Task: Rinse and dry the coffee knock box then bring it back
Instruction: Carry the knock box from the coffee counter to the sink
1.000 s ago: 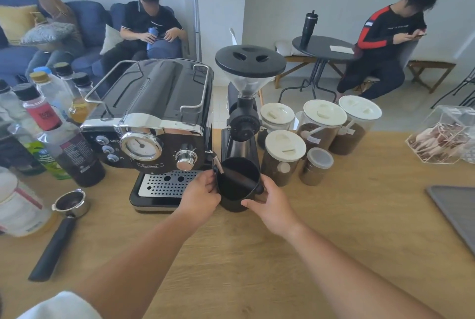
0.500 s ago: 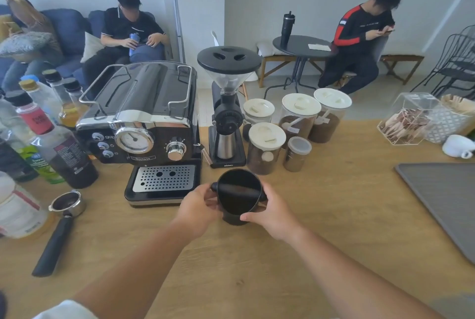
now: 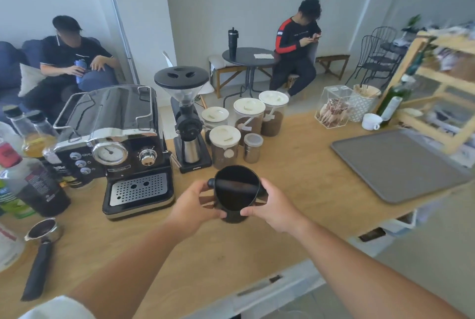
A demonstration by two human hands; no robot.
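Black round coffee knock box (image 3: pixel 235 197), crossbar over its mouth, is upright between both hands, over the pale wooden bench (image 3: pixel 303 190) and just in front of the black coffee grinder (image 3: pixel 185 123). Grip: left hand (image 3: pixel 195 203) wraps the left wall and right hand (image 3: pixel 272 205) the right, with fingers curled round it and thumbs on the near side. Can't tell if the base is clear of the bench.

Step, as I read it: carry it off to rinse. No sink in view.
- Hold it level, mouth up, so residue does not spill.
- Grip the wall, not the bar ends; the bar may pull loose.
- Mind the black-and-chrome espresso machine (image 3: pixel 115 143) on the left and the jars behind.

Contents:
- Box interior is dark; can't tell whether any grounds are in there.
- Clear jars with white lids (image 3: pixel 225 154) hold brown coffee at differing levels.
- Small steel shaker (image 3: pixel 253 150): contents hidden.
- Grinder hopper looks empty.
- Chrome portafilter with black handle (image 3: pixel 42 231) lies on the bench far left; the basket is dark, likely spent grounds.
- Clear acrylic box (image 3: pixel 334 110), far right, holds what look like sachets.
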